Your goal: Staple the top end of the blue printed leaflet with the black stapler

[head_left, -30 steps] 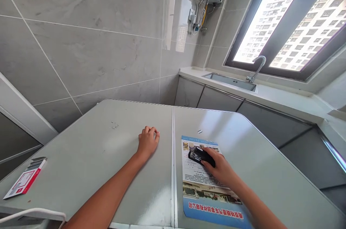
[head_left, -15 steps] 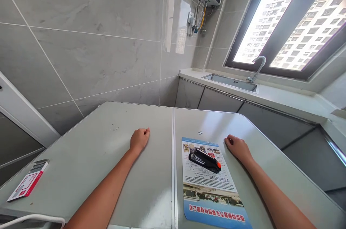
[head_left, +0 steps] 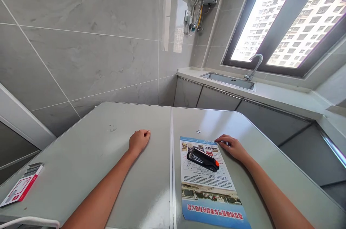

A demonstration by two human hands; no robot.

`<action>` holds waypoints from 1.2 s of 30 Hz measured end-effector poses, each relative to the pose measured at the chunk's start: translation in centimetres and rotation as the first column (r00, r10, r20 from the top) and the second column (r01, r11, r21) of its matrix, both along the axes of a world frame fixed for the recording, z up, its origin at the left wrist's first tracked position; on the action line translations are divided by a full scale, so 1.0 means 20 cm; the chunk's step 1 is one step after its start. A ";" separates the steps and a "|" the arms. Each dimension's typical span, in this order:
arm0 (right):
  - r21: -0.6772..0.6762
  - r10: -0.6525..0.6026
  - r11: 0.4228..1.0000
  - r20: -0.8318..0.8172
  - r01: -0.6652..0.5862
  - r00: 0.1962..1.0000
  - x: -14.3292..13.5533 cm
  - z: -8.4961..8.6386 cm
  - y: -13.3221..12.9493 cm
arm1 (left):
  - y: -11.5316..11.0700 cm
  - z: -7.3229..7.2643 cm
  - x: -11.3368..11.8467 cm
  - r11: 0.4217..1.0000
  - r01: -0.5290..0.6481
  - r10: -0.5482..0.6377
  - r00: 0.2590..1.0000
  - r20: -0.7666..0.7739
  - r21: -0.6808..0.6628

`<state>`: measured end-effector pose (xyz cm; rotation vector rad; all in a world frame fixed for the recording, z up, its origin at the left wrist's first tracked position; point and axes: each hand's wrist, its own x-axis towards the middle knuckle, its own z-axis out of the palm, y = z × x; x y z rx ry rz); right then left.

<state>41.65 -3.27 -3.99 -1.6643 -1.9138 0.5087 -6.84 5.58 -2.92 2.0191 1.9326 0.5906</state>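
Black plastic makes up the orange-tipped stapler (head_left: 202, 159), lying unheld on the blue-and-white printed paper sheet (head_left: 208, 182), right of the pale strip (head_left: 171, 171) across the grey counter (head_left: 151, 189). The right hand (head_left: 231, 146), further right a moment ago, now reaches the sheet's far right corner, thumb and fingers apart, leaving the stapler free. The left hand (head_left: 137, 140) rests left of the strip, fingers curled together.

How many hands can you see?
2: the left hand is on the table, left of its seam; the right hand is by the far right corner of the leaflet.
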 end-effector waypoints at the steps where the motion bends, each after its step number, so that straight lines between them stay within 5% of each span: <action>1: -0.005 0.024 1.000 -0.005 -0.024 1.000 0.00 0.00 0.00 | 0.00 0.00 0.00 1.000 -0.001 0.001 1.000 -0.002 0.001; 13: 0.064 -0.004 0.998 -0.006 0.004 1.000 -0.03 -0.01 0.00 | 0.00 -0.01 0.00 1.000 0.004 -0.004 1.000 -0.024 -0.006; 24: 0.196 0.244 0.939 0.193 -0.281 0.950 -0.14 -0.03 0.01 | 0.01 -0.01 0.00 1.000 0.021 -0.021 0.999 -0.025 -0.006; 36: 0.128 0.272 0.951 0.079 -0.280 0.959 -0.19 -0.02 0.01 | 0.00 0.00 0.00 0.999 0.032 -0.033 0.999 -0.010 -0.004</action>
